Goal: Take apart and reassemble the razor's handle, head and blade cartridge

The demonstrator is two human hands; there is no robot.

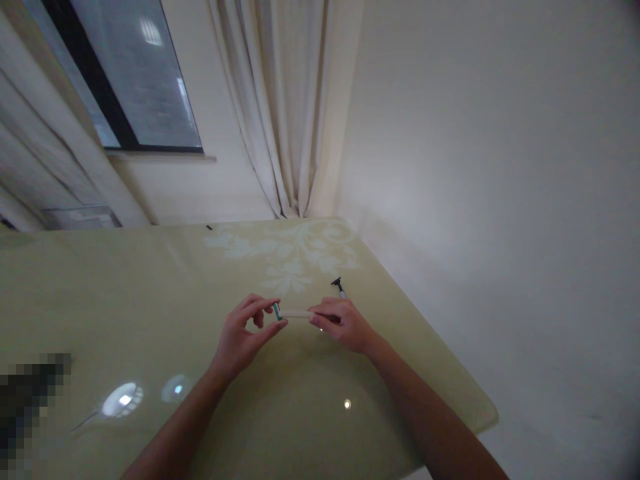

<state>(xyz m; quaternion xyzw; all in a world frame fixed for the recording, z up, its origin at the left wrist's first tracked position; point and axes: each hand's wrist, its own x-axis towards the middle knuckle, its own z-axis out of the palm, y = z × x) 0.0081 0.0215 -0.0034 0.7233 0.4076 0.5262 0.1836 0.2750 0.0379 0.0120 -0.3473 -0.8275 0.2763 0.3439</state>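
Note:
A pale, slender handle (296, 314) spans the gap between my two hands above the table. At its left end is a small green-and-white head (277, 311), which my left hand (245, 337) pinches between thumb and fingertips. My right hand (345, 323) is closed round the handle's right end, hiding that part. Just beyond my right hand lies a razor-like item with a black head (337, 283) and a light handle, partly covered by the hand.
The glossy green table (125, 287) has a white floral pattern and light reflections. A small black piece (209, 227) lies at its far edge. A pixelated dark shape (30, 393) is at the left. Curtains (280, 100) hang behind; a wall (475, 200) borders the right.

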